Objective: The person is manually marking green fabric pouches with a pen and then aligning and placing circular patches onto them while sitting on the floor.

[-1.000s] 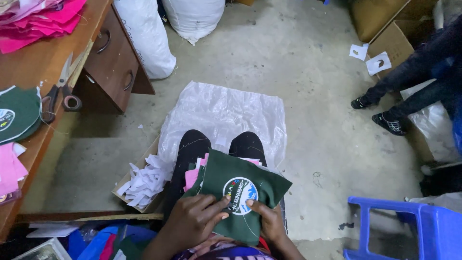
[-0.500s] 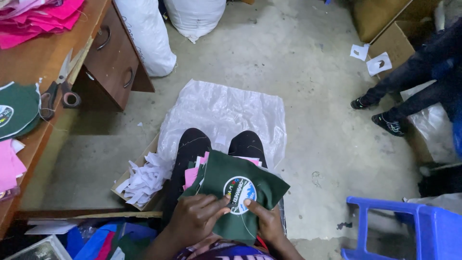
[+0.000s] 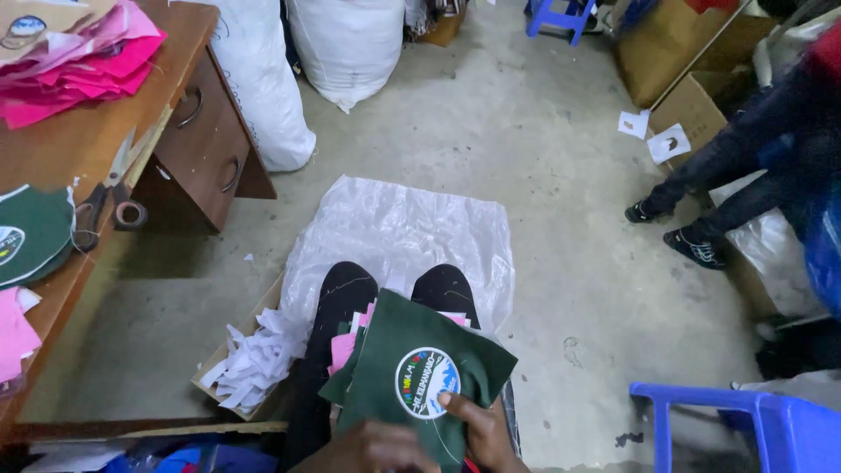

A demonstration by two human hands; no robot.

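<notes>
A dark green fabric piece with a round white and blue emblem lies on my lap, over pink and green pieces. My right hand holds its lower edge, thumb at the emblem. My left hand rests on the lower left part of the fabric, mostly cut off by the frame's bottom edge. My legs in black stretch toward a white plastic sheet on the floor.
A cardboard box of white paper scraps sits left of my legs. The wooden desk at left carries scissors, pink fabric and a green piece. White sacks stand behind. A seated person is at right; blue stool.
The view has tilted so my hands sit lower in frame. The green piece has shifted slightly on my lap; my left hand has slid down its lower left.
</notes>
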